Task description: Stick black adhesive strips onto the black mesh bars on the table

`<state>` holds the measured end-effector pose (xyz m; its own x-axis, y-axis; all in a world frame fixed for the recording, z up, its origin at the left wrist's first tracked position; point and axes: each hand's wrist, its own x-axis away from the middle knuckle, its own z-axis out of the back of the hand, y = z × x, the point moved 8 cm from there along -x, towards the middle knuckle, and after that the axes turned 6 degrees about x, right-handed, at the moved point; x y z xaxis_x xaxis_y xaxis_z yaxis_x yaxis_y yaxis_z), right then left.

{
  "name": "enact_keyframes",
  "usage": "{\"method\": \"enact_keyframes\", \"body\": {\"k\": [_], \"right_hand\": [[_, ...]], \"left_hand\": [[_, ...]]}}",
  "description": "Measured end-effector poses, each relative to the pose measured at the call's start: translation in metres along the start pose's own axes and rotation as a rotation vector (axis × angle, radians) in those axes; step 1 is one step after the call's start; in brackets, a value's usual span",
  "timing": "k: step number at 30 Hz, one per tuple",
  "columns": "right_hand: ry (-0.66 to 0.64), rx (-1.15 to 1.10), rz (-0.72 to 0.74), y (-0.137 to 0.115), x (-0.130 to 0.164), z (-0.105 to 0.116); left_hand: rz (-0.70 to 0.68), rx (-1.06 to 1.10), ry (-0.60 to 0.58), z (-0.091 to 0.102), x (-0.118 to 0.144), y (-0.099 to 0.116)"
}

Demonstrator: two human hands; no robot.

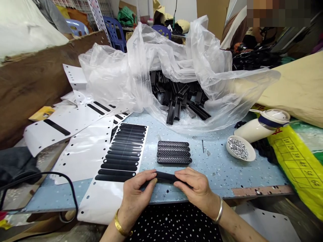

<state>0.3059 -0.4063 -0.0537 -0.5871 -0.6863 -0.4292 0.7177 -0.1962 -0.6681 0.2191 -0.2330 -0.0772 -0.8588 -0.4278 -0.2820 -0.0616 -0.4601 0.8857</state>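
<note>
A matt black plastic strip [165, 177] lies over the smooth speckled table [217, 168], beside glossy white sticker sheets [83, 154] and a crinkled clear plastic bag [141, 74].

We pinch a black strip [165, 177] between our left hand [137, 188] and right hand [195, 186], just before four stacked strips [174, 153] on the table [222, 168].

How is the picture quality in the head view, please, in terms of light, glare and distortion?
Head view: even indoor light; white glare on the plastic bag; wide-angle bending at the edges; a pixelated patch top right; the left hand, right hand and black strip are sharp.
</note>
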Motion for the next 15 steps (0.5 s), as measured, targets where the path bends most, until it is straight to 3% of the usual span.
{"method": "enact_keyframes", "body": {"k": [10, 15], "right_hand": [[0.057, -0.031, -0.066, 0.0046, 0.0044, 0.0011], [0.069, 0.041, -0.026, -0.0006, 0.0059, 0.0008]], "left_hand": [[0.017, 0.005, -0.021, -0.0009, -0.0003, -0.0006], [0.037, -0.019, -0.025, -0.0008, -0.0001, -0.0014]]}}
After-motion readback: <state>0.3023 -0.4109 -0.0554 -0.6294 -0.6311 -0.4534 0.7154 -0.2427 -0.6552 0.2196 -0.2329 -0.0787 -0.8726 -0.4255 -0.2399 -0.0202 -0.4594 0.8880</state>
